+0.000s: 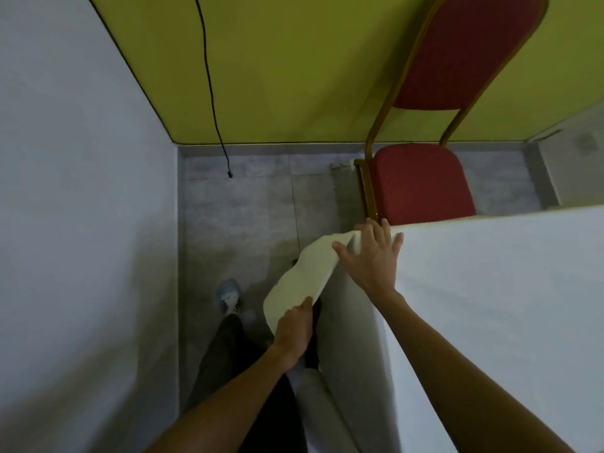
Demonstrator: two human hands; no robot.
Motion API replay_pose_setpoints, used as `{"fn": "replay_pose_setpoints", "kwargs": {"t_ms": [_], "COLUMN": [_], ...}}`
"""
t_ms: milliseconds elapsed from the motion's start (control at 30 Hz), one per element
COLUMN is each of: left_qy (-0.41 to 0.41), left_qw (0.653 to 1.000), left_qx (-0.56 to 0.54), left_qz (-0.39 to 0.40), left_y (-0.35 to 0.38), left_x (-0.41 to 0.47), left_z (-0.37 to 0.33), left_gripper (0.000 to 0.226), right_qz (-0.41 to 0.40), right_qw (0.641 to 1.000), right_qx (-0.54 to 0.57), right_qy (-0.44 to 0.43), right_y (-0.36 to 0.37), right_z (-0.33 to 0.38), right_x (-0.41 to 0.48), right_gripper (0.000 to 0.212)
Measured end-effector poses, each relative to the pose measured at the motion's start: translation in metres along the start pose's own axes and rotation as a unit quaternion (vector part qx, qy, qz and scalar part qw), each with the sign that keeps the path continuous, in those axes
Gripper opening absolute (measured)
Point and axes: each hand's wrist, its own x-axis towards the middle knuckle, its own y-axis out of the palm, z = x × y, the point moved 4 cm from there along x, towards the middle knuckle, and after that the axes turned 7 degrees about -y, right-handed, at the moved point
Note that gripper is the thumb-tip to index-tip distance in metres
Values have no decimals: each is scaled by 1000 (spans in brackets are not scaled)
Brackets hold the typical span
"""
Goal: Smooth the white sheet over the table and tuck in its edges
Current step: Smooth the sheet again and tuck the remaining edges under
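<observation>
Your right hand [372,256] lies flat on the white sheet [483,282] at the corner of the desk [383,325], fingers [387,230] spread apart; below that corner your left hand [294,328] has its fingers clamped on the sheet's loose flap [304,273] — held out from the desk's side; a red chair [421,184] stands just beyond the corner.

No text, label, brand, number or sign can be read on anything in the head view.
</observation>
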Motion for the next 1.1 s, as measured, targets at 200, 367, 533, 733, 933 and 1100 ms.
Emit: {"fn": "replay_pose_setpoints", "kwargs": {"t_ms": [200,367,533,733,933,1100], "left_qy": [-29,17,22,125,226,175], "left_qw": [973,929,903,864,892,923], "left_qx": [-224,-365,-423,-479,-385,-338], "left_qz": [41,61,-73,-93,-74,-48], "left_y": [20,3,-62,-133,-66,-30], "left_x": [5,21,66,114,157,188], "left_z": [-40,-38,-7,-78,-91,-67], "left_gripper": [41,31,36,53,49,54], "right_qz": [-17,-18,-21,-46,-48,-46], "right_qw": [1000,1000,999,998,998,999], "right_qx": [12,18,36,31,12,-3], "right_qy": [-6,-13,-22,-35,-30,-22], "right_y": [2,1,3,9,14,15], "right_z": [1,1,-2,-7,-8,-9], "right_x": [-1,-1,0,-2,-2,-2], "right_gripper": [45,39,45,45,67,71]}}
